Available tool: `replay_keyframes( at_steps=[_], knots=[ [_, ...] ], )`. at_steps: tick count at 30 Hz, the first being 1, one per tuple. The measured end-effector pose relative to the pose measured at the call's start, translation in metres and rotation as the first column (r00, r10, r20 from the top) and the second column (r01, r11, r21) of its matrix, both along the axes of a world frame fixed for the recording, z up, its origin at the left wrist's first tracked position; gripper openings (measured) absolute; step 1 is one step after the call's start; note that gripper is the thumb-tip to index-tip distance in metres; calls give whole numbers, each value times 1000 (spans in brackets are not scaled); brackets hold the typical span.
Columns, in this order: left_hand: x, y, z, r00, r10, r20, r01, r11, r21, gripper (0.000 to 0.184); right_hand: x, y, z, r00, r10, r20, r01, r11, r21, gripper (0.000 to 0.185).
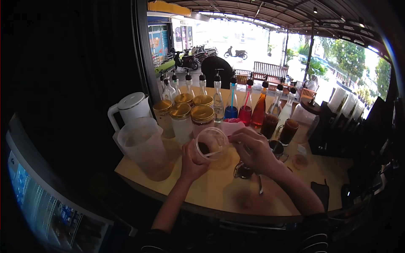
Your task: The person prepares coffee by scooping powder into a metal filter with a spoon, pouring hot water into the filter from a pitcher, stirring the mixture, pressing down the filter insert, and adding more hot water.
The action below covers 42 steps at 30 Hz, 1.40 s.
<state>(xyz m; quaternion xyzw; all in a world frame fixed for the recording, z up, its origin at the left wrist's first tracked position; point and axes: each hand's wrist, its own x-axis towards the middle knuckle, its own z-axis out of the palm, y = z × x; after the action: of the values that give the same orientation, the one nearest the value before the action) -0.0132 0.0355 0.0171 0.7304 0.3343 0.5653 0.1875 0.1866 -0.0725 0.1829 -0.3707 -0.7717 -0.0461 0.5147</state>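
Observation:
My left hand [195, 162] is wrapped round a clear plastic cup [222, 145], tilted so its open mouth faces me. Dark brown contents [203, 148] lie inside, and a thin pale stick-like piece [212, 154] shows near the lower rim. At the cup's right rim is my right hand [253, 149], its fingers curled in a pinch; what they hold, if anything, cannot be made out. Behind the cup lies a pink and red packet [233, 126]. Below my right hand stands a small dark glass [243, 170], partly hidden, and a metal utensil [260, 185] lies close by.
A frosted pitcher [141, 145] and a white lidded jug [134, 107] stand left. Gold-lidded jars [180, 124] and several syrup bottles [231, 105] line the back. Brown-filled mugs [288, 132] and a large jar [304, 120] stand right. The wooden counter's front edge [202, 207] is near me.

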Motion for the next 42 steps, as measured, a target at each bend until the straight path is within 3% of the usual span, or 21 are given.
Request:
replay_keyframes(
  at_steps=[2,3,5,7,9,12,14,16,19,21,23,25,27,28,29,31,35,40,42],
  knots=[
    [-4,3,-7,1000,11,-22,-11,1000,-25,94,-21,14,1,910,217,354,-150,967,-207,15],
    [-4,8,-11,1000,20,-23,-21,1000,-21,94,-28,22,-1,911,228,343,-157,962,-222,15],
    [-4,10,-16,1000,17,5,-17,999,-46,95,-38,43,-8,827,274,490,-61,912,-406,20],
    [-5,6,-12,999,46,7,-47,998,52,96,-47,63,-15,811,282,513,-53,908,-415,18],
    [-6,6,-12,999,39,10,-39,997,60,96,-60,76,-7,355,348,868,164,891,-424,18],
    [-6,5,-10,999,32,8,-32,996,87,97,-73,107,-35,334,408,850,242,834,-495,20],
    [-7,4,-9,999,42,4,-42,994,106,97,-74,158,-99,325,383,865,232,854,-466,19],
    [-8,6,-11,1000,24,-4,-23,992,127,97,-83,163,-99,325,363,873,216,871,-442,19],
    [-5,8,-14,999,12,31,-16,993,116,98,-84,152,-81,269,375,887,409,790,-457,19],
    [-6,8,-14,1000,10,29,-13,995,100,98,-89,142,-63,61,364,929,390,848,-358,19],
    [-6,7,-12,1000,10,25,-12,996,84,98,-90,105,-22,54,347,936,372,863,-341,19],
    [-7,6,-11,999,9,33,-12,996,94,98,-79,103,-23,49,331,942,351,878,-327,19],
    [-7,6,-12,1000,13,26,-15,997,78,98,-68,120,-44,312,379,871,189,874,-448,17],
    [-7,6,-12,1000,12,18,-14,997,72,99,-68,122,-47,397,391,830,233,832,-504,16],
    [-7,6,-12,1000,12,18,-14,998,69,99,-64,123,-49,397,394,829,233,830,-506,16],
    [-7,6,-11,1000,8,13,-9,998,56,99,-64,101,-23,604,371,705,237,761,-604,15],
    [-7,4,-9,1000,7,23,-9,998,61,99,-62,82,-1,651,383,655,223,729,-647,17],
    [-9,0,-6,1000,5,23,-5,1000,9,100,-54,83,-4,689,410,598,33,806,-591,21],
    [-9,-2,-5,1000,-3,27,2,1000,5,100,-54,79,0,684,404,607,34,813,-581,22]
  ],
)
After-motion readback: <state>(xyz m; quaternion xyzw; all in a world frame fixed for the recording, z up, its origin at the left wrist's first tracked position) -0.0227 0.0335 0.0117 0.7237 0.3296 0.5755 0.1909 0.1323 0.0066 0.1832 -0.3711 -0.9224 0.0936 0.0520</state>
